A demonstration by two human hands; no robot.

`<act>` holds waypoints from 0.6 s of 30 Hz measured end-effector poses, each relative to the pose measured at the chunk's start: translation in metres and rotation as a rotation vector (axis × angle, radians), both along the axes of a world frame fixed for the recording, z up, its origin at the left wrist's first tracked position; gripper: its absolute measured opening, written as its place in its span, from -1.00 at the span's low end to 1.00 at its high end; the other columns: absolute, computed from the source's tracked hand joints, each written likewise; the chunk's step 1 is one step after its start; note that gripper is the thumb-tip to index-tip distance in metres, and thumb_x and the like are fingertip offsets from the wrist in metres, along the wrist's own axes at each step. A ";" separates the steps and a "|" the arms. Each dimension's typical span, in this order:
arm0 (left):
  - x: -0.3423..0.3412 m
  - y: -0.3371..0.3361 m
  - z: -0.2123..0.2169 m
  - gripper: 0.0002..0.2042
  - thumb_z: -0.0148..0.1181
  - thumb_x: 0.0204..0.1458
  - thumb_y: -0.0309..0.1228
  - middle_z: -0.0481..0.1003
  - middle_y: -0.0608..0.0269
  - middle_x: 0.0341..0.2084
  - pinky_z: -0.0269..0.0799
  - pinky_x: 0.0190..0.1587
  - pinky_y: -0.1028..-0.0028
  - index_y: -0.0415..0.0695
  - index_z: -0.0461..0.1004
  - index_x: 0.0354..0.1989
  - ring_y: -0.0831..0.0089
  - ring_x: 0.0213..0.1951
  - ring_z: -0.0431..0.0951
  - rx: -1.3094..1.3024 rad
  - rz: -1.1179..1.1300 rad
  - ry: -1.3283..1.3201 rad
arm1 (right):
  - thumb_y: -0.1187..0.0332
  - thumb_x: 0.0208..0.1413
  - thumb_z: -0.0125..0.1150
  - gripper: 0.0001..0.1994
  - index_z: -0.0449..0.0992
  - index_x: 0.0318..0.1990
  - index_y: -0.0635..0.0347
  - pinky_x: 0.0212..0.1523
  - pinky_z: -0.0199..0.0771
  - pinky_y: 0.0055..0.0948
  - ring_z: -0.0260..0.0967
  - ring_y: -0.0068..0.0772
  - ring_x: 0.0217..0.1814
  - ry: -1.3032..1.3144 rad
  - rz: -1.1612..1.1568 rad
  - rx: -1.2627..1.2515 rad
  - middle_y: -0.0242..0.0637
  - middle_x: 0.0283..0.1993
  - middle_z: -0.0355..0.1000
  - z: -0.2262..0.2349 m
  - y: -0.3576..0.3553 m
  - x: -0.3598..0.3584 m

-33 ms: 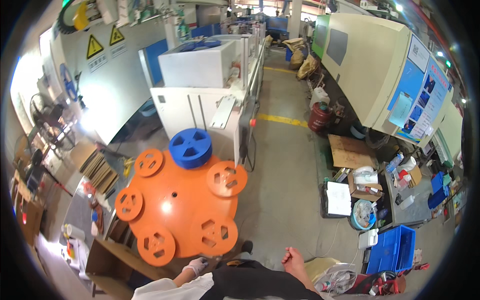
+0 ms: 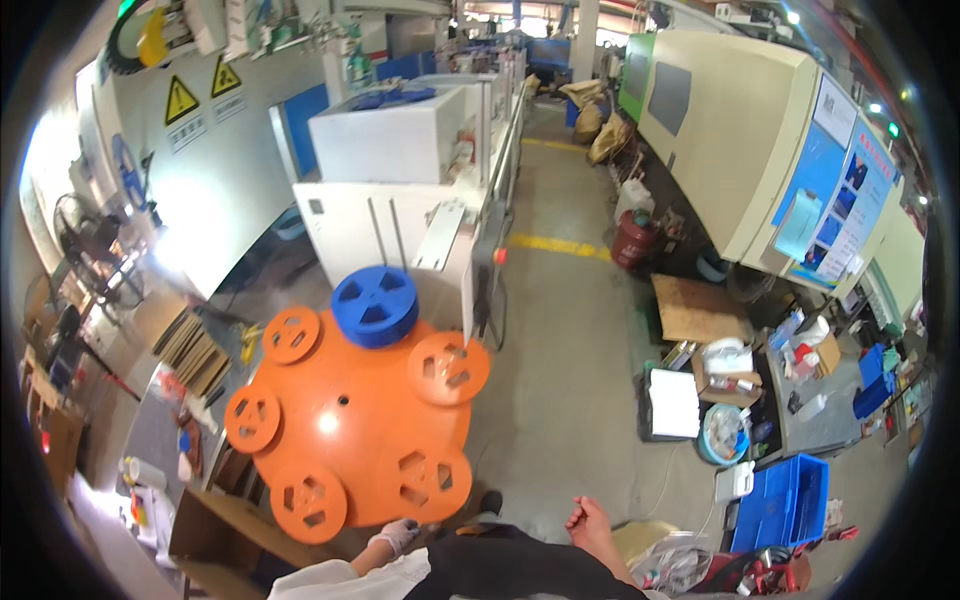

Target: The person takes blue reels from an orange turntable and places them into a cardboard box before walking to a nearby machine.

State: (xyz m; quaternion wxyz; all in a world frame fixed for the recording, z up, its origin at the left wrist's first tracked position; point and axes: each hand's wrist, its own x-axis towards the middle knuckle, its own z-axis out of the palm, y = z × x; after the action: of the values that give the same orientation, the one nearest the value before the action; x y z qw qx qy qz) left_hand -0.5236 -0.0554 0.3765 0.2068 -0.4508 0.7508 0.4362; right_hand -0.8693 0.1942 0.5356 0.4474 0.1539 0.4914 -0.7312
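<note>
My left hand [image 2: 398,538], in a pale glove, is at the near edge of the round orange table [image 2: 375,420]; whether it touches the edge, and how its fingers are set, I cannot make out. My bare right hand [image 2: 590,527] is held in front of my body with its fingers curled in, and nothing shows in it. Around the table's rim lie several orange discs with cut-outs, one of them, the near right disc [image 2: 433,464], close to my left hand. A stack of blue reels [image 2: 374,312] stands at the table's far side.
Beyond the table stands a white machine [image 2: 385,230]. An open cardboard box [image 2: 215,515] is below its near left side. To my right are a blue crate [image 2: 750,530], a light-blue bucket [image 2: 708,450] and a grey workbench [image 2: 820,430]. A large cream machine [image 2: 730,130] lines the aisle.
The whole view has shifted slightly, with the table and blue reels a little lower and further left in it. Both hands look much the same as before.
</note>
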 end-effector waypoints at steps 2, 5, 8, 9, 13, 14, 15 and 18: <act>-0.062 -0.022 0.008 -0.54 0.03 0.12 -0.07 0.48 0.00 0.01 0.33 0.14 0.29 -0.08 0.42 0.12 0.12 0.10 0.45 0.090 -0.012 0.100 | 0.28 0.26 0.03 -0.85 0.43 -0.24 0.15 -0.50 0.32 -0.41 0.24 -0.46 -0.57 0.041 -0.009 0.002 -0.40 -0.59 0.28 0.012 -0.023 -0.041; -0.162 -0.063 0.051 -0.52 0.02 0.13 -0.08 0.48 -0.02 0.00 0.34 0.13 0.26 -0.10 0.39 0.14 0.07 0.09 0.45 0.000 0.012 0.138 | 0.28 0.26 0.05 -0.85 0.43 -0.23 0.15 -0.50 0.36 -0.43 0.27 -0.46 -0.56 0.112 0.018 0.027 -0.40 -0.58 0.31 0.030 -0.055 -0.099; -0.243 -0.094 0.047 -0.53 0.04 0.13 -0.08 0.49 -0.03 -0.01 0.35 0.10 0.24 -0.11 0.39 0.12 0.04 0.06 0.46 -0.059 -0.044 0.300 | 0.27 0.26 0.06 -0.83 0.44 -0.22 0.18 -0.47 0.42 -0.44 0.35 -0.45 -0.54 0.142 0.071 0.029 -0.36 -0.54 0.38 0.030 -0.090 -0.152; -0.267 -0.100 0.059 -0.54 0.04 0.14 -0.08 0.49 -0.03 -0.02 0.36 0.09 0.24 -0.11 0.40 0.12 0.04 0.05 0.47 -0.040 -0.028 0.305 | 0.26 0.26 0.06 -0.82 0.44 -0.21 0.18 -0.47 0.43 -0.43 0.36 -0.44 -0.53 0.163 0.105 0.049 -0.35 -0.53 0.39 0.024 -0.095 -0.170; -0.365 -0.125 0.076 -0.56 0.05 0.16 -0.08 0.50 -0.02 -0.04 0.38 0.06 0.27 -0.11 0.41 0.10 0.05 0.02 0.49 0.041 -0.006 0.348 | 0.20 0.24 0.08 -0.76 0.45 -0.18 0.21 -0.37 0.44 -0.48 0.44 -0.42 -0.42 0.461 0.443 0.456 -0.25 -0.45 0.49 -0.040 -0.081 -0.251; -0.388 -0.132 0.073 -0.56 0.05 0.16 -0.08 0.51 -0.02 -0.05 0.38 0.06 0.27 -0.11 0.41 0.10 0.06 0.01 0.49 0.072 -0.019 0.366 | 0.17 0.17 0.12 -0.72 0.47 -0.21 0.23 -0.43 0.46 -0.42 0.45 -0.40 -0.49 0.582 0.550 0.582 -0.24 -0.51 0.48 -0.092 -0.043 -0.278; -0.408 -0.139 0.055 -0.57 0.06 0.17 -0.08 0.52 -0.01 -0.08 0.39 0.03 0.29 -0.11 0.42 0.09 0.08 -0.02 0.51 -0.010 -0.061 0.443 | 0.13 0.11 0.16 -0.69 0.49 -0.25 0.25 -0.48 0.47 -0.37 0.45 -0.38 -0.56 0.702 0.661 0.704 -0.22 -0.57 0.47 -0.134 -0.019 -0.303; -0.479 -0.172 0.036 -0.57 0.07 0.17 -0.08 0.52 0.00 -0.08 0.40 0.03 0.29 -0.11 0.42 0.09 0.08 -0.02 0.51 -0.060 -0.085 0.492 | -0.01 -0.04 0.24 -0.59 0.56 -0.33 0.21 -0.26 0.49 -0.19 0.53 -0.17 -0.26 0.494 0.679 1.083 -0.16 -0.43 0.53 -0.112 0.006 -0.353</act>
State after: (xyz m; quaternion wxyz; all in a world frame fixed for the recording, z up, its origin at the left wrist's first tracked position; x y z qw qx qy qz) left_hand -1.0027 -0.2271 0.4124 0.0225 -0.3047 0.8096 0.5012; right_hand -1.2227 0.2004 0.4241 0.3866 0.0223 0.8965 -0.2153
